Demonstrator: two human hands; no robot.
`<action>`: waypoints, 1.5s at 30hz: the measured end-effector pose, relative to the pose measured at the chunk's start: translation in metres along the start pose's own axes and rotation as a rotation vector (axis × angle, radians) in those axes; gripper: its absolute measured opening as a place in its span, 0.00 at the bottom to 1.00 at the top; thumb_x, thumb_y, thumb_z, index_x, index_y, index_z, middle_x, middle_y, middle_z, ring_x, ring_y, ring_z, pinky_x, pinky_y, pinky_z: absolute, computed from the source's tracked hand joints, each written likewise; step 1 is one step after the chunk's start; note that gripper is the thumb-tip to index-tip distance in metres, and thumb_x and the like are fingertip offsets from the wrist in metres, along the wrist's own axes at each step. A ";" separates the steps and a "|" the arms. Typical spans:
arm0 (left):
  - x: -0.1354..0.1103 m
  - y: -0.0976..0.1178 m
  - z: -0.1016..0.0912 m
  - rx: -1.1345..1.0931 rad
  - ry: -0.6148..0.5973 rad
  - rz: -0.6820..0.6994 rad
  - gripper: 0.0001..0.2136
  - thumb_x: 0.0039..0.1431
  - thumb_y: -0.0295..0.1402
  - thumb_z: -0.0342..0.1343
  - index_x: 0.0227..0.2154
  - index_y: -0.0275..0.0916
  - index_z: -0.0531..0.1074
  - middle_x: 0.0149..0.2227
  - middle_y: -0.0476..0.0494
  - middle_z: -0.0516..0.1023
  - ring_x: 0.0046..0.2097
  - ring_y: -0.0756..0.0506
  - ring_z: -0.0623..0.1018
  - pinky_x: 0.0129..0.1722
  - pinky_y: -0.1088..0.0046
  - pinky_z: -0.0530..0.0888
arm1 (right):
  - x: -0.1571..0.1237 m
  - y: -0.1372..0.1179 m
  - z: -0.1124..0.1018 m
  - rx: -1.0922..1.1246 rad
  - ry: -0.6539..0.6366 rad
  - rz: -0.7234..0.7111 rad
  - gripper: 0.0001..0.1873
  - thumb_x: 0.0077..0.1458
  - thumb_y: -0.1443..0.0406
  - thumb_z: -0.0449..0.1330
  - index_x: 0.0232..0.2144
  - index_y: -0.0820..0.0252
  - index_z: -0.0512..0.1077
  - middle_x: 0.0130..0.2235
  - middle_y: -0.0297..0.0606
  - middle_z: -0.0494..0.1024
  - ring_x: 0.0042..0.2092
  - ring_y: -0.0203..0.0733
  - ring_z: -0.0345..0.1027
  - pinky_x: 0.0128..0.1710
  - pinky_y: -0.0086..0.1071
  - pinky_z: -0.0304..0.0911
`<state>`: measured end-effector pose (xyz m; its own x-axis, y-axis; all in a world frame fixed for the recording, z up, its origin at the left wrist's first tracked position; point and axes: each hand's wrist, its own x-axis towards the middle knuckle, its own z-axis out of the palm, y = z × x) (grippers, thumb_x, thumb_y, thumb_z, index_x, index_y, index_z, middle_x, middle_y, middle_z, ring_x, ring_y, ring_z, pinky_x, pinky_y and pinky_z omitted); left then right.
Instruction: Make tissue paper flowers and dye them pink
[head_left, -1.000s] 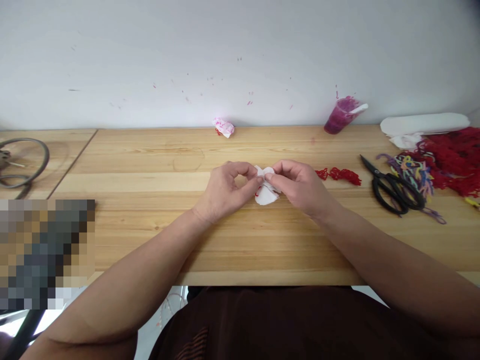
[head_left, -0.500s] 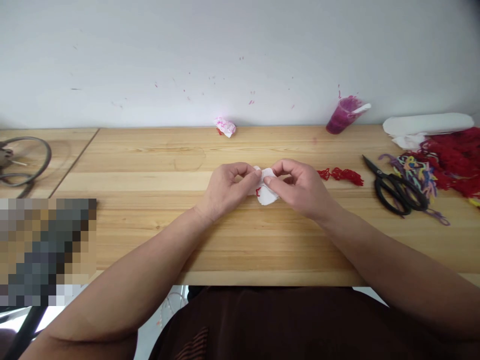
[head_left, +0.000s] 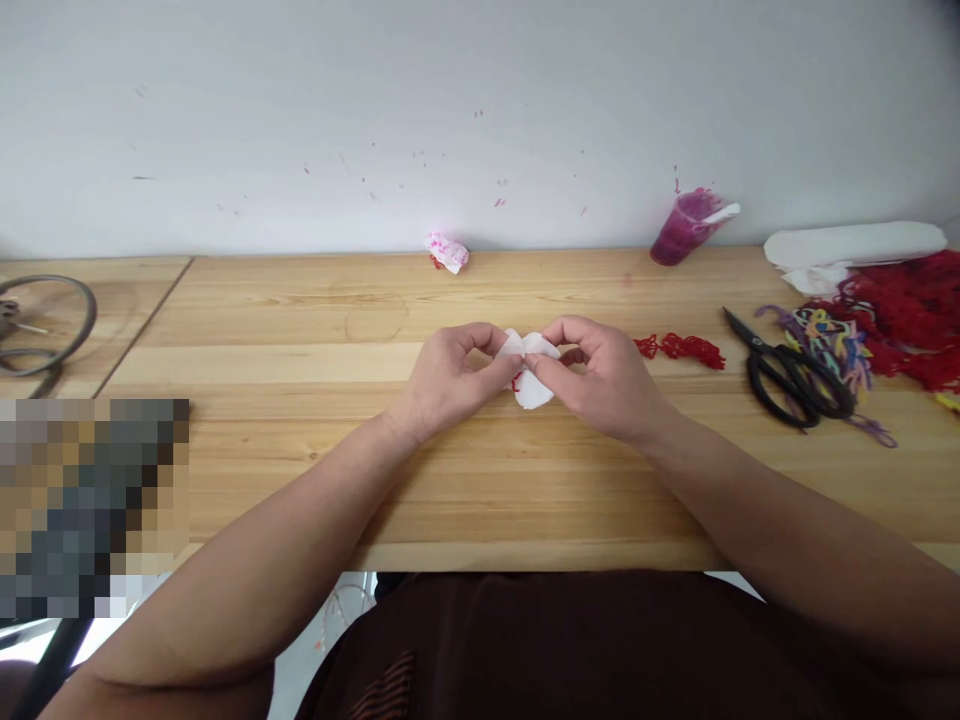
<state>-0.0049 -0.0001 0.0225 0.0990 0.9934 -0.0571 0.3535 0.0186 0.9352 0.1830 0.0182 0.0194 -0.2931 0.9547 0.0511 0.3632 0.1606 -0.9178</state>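
Above the middle of the wooden table, my left hand pinches the left side of a small white sheet, thin like paper or cloth. My right hand grips the same sheet from the right, thumb and fingers closed, its thumb tip touching the left thumb tip. The sheet is gathered at the thumbs and fans out in rounded lobes above and below them. A short bit of red yarn shows at its left edge. The fingertips behind the sheet are hidden. Right of my right hand lies a knotted red yarn bundle.
Black scissors lie at the right beside multicoloured yarn scraps and a red yarn heap. A long white pad and a tilted cup of purple liquid stand near the wall. A pink-stained white wad lies at the back.
The white sheet is now gathered between the thumbs, with more of its upper lobes spread out in view. My right thumb has shifted slightly left. Both hands keep hold of it.
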 end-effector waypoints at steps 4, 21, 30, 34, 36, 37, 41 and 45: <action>0.000 0.000 0.000 0.001 0.001 -0.012 0.09 0.55 0.40 0.62 0.28 0.38 0.77 0.28 0.49 0.80 0.32 0.48 0.75 0.35 0.71 0.70 | 0.000 0.001 0.000 0.020 0.016 0.015 0.06 0.56 0.61 0.66 0.32 0.57 0.75 0.30 0.34 0.82 0.28 0.40 0.75 0.26 0.31 0.66; 0.001 -0.004 -0.001 0.077 -0.006 0.223 0.07 0.59 0.34 0.61 0.28 0.38 0.76 0.31 0.50 0.82 0.35 0.47 0.78 0.41 0.70 0.72 | 0.002 0.002 -0.001 0.102 -0.025 0.060 0.06 0.54 0.61 0.66 0.31 0.58 0.76 0.30 0.35 0.82 0.29 0.40 0.75 0.27 0.31 0.67; 0.001 -0.008 0.001 0.140 0.064 0.299 0.06 0.60 0.35 0.60 0.28 0.40 0.76 0.33 0.49 0.83 0.38 0.45 0.79 0.47 0.67 0.72 | 0.002 0.002 -0.003 0.131 -0.035 0.066 0.06 0.54 0.61 0.66 0.32 0.58 0.76 0.32 0.35 0.82 0.30 0.40 0.75 0.29 0.32 0.67; -0.003 -0.006 0.003 0.342 0.151 0.350 0.03 0.57 0.35 0.61 0.31 0.43 0.78 0.38 0.46 0.85 0.44 0.41 0.80 0.52 0.60 0.70 | 0.002 0.000 -0.004 0.144 -0.034 0.091 0.07 0.53 0.61 0.66 0.31 0.59 0.76 0.31 0.35 0.81 0.30 0.39 0.73 0.30 0.32 0.66; -0.005 -0.003 0.004 0.458 0.177 0.380 0.03 0.57 0.34 0.61 0.33 0.44 0.79 0.39 0.46 0.85 0.47 0.40 0.79 0.54 0.57 0.66 | 0.003 0.000 -0.003 0.150 -0.031 0.098 0.06 0.52 0.62 0.66 0.30 0.59 0.76 0.31 0.35 0.80 0.29 0.38 0.71 0.29 0.32 0.64; -0.006 -0.003 0.004 0.502 0.184 0.399 0.03 0.58 0.33 0.61 0.33 0.44 0.79 0.40 0.46 0.85 0.48 0.40 0.79 0.55 0.56 0.65 | 0.003 -0.001 -0.003 0.153 -0.029 0.097 0.06 0.51 0.62 0.66 0.30 0.59 0.76 0.30 0.34 0.80 0.29 0.38 0.71 0.29 0.32 0.64; -0.008 -0.002 0.006 0.567 0.195 0.474 0.04 0.59 0.32 0.59 0.34 0.45 0.79 0.43 0.47 0.85 0.50 0.40 0.78 0.56 0.56 0.61 | 0.003 -0.002 -0.003 0.127 -0.028 0.118 0.04 0.49 0.64 0.65 0.29 0.59 0.76 0.29 0.34 0.79 0.29 0.38 0.69 0.30 0.32 0.62; -0.009 0.000 0.005 0.546 0.185 0.452 0.04 0.60 0.34 0.60 0.33 0.45 0.80 0.42 0.47 0.85 0.49 0.40 0.78 0.55 0.55 0.61 | 0.004 -0.002 -0.002 0.098 -0.027 0.127 0.04 0.49 0.65 0.64 0.29 0.59 0.76 0.28 0.33 0.78 0.29 0.38 0.69 0.30 0.32 0.61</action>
<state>-0.0014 -0.0098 0.0209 0.2038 0.8944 0.3982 0.7334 -0.4089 0.5430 0.1832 0.0222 0.0224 -0.2747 0.9584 -0.0777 0.3114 0.0122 -0.9502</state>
